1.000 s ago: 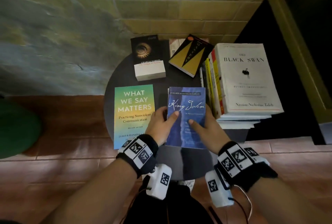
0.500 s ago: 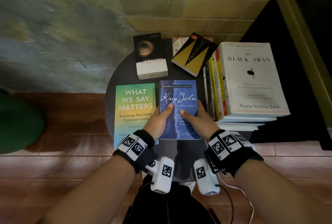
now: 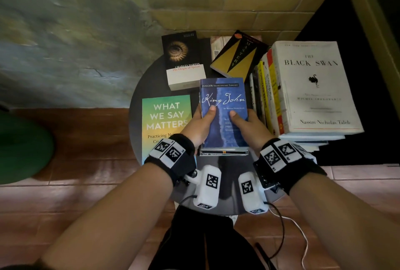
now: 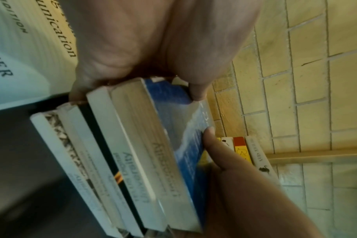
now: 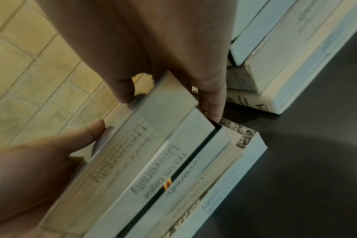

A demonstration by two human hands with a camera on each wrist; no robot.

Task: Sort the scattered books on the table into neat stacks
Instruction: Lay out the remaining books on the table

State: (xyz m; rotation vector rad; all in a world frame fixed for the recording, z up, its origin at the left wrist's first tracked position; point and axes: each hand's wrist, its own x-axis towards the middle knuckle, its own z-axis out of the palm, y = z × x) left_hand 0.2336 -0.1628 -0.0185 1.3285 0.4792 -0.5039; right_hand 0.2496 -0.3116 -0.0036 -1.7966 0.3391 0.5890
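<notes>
Nearest the onlooker, the left hand [image 3: 195, 127] and right hand [image 3: 249, 127] clasp a small pile of books [image 4: 120, 161] from either side, thumbs laid on the blue King John cover [image 3: 224, 96] and fingers curled under the lower volumes; each grip is thus pinching the pile, not spread. The wrist views show about four paperbacks beneath the blue one, their page edges stepped rather than flush, with the pile held at or just above the dark round desk [image 3: 138, 105]; whether its base touches the surface cannot be told. To do this step well, the pile should be squared first: press both palms inward, tap the lower edges on the desk, then set it down flat in the free space at the centre. Just left lies the green What We Say Matters book [image 3: 165, 118], partly under the left wrist, so the pile should not drag across it. To the right stands a tall stack topped by The Black Swan [image 3: 311, 87], which looks unevenly built and should not be nudged. Farther back lie the Darwin volume [image 3: 184, 61] and the black-and-gold book [image 3: 238, 55], the latter askew on another, still unsorted.
</notes>
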